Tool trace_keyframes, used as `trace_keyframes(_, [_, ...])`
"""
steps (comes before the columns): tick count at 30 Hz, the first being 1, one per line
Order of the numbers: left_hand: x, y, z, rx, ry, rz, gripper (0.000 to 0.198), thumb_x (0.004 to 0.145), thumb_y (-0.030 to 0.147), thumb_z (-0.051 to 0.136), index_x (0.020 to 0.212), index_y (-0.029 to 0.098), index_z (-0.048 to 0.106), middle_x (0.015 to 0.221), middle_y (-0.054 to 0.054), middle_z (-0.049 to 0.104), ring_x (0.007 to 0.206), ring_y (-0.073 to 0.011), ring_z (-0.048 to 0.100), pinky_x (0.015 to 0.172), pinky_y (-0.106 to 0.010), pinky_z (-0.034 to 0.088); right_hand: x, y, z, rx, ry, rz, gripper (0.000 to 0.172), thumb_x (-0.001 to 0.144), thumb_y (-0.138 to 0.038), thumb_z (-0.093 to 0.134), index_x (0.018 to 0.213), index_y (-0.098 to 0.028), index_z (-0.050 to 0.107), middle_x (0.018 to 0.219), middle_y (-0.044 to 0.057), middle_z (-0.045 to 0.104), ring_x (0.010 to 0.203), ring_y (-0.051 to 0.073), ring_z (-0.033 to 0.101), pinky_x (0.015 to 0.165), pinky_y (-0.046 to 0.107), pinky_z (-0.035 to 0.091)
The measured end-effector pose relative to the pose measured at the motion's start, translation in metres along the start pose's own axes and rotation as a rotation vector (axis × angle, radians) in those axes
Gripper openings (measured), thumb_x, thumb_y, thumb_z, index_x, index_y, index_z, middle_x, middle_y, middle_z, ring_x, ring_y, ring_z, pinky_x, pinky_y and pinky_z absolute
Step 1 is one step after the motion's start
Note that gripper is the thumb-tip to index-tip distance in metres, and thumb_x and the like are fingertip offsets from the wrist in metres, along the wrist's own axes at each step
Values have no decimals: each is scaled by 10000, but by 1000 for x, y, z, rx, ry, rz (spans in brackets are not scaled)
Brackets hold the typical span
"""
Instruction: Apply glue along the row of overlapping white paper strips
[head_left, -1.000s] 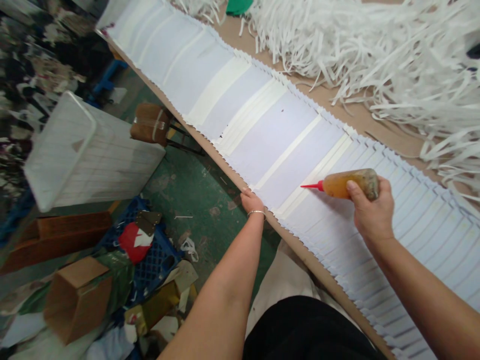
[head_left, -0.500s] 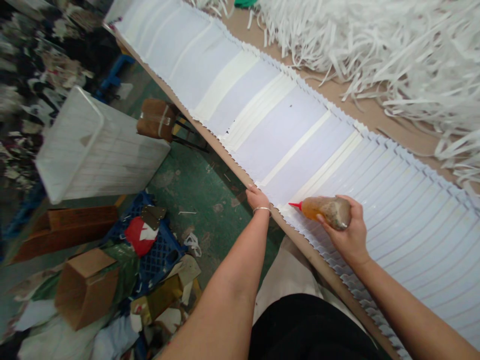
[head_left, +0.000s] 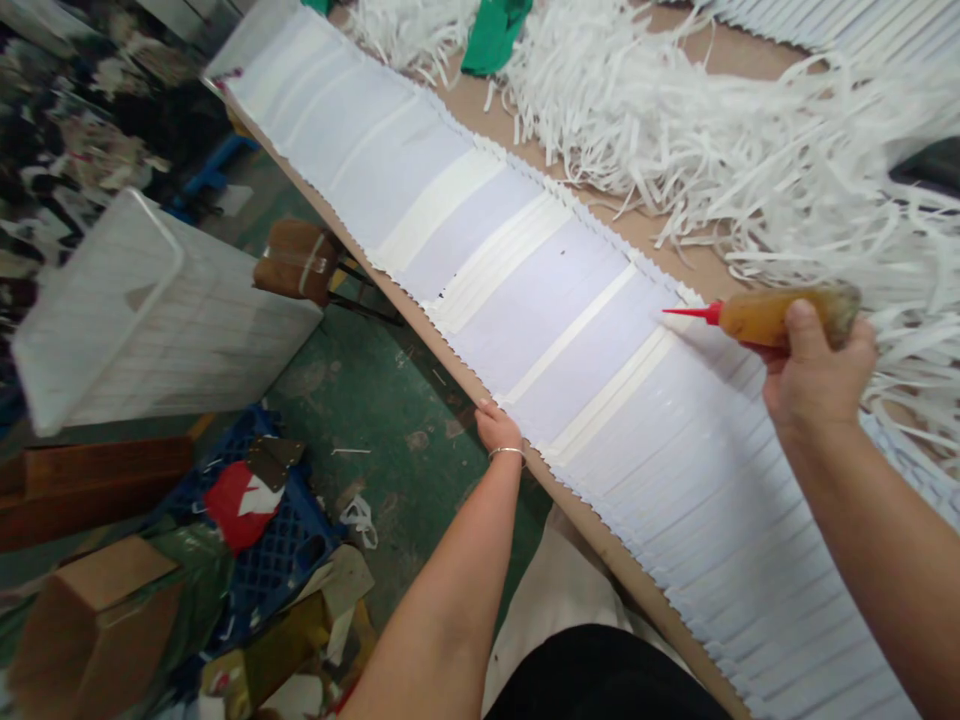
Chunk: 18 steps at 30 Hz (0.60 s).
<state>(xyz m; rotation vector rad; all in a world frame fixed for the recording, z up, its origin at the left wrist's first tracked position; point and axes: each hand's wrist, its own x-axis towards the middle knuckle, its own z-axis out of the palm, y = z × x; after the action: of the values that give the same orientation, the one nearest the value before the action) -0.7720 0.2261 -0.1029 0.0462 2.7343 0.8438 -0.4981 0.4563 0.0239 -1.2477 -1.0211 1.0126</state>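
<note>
A long row of overlapping white paper sheets (head_left: 540, 300) with zigzag edges runs along the brown table (head_left: 660, 235). My right hand (head_left: 814, 385) is closed round an amber squeeze bottle (head_left: 780, 315) with a red nozzle, which points left at the far edge of the row. My left hand (head_left: 496, 428), with a thin bracelet on the wrist, rests on the table's near edge, its fingertips pressing on the sheets' near edge.
A big heap of white paper strips (head_left: 750, 130) covers the far side of the table, with a green cloth (head_left: 495, 35) in it. On the green floor to the left stand a white plastic basket (head_left: 142, 320), a brown stool (head_left: 296, 262), a blue crate (head_left: 277, 530) and cardboard boxes (head_left: 82, 620).
My right hand has carried the bottle from the near edge of the sheets up to their far edge. My left hand has stayed on the table's near edge.
</note>
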Motion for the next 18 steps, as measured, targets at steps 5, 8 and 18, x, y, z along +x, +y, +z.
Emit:
trace_keyframes(5, [2, -2, 2, 5, 6, -8, 510, 975, 457, 213, 852, 156, 605, 916, -179, 700, 892, -265, 672, 782, -353, 461, 36, 17, 9, 88, 25, 38, 429, 712, -199, 750, 1030, -174, 463, 1139, 80, 567, 896, 210, 642, 661, 422, 577])
trace_keyframes(8, [2, -3, 3, -12, -3, -13, 500, 975, 457, 218, 855, 162, 603, 921, -174, 701, 900, -261, 672, 780, -351, 463, 38, 19, 13, 76, 34, 32, 414, 725, -188, 738, 1033, -174, 462, 1118, 77, 582, 848, 195, 647, 640, 413, 580])
trace_keyframes(18, [0, 1, -1, -12, -15, -11, 492, 980, 430, 216, 862, 154, 606, 919, -173, 702, 875, -254, 675, 761, -338, 458, 14, 18, 11, 34, -9, 79, 492, 680, -284, 791, 1058, -181, 496, 1010, 29, 618, 807, 189, 646, 696, 429, 599])
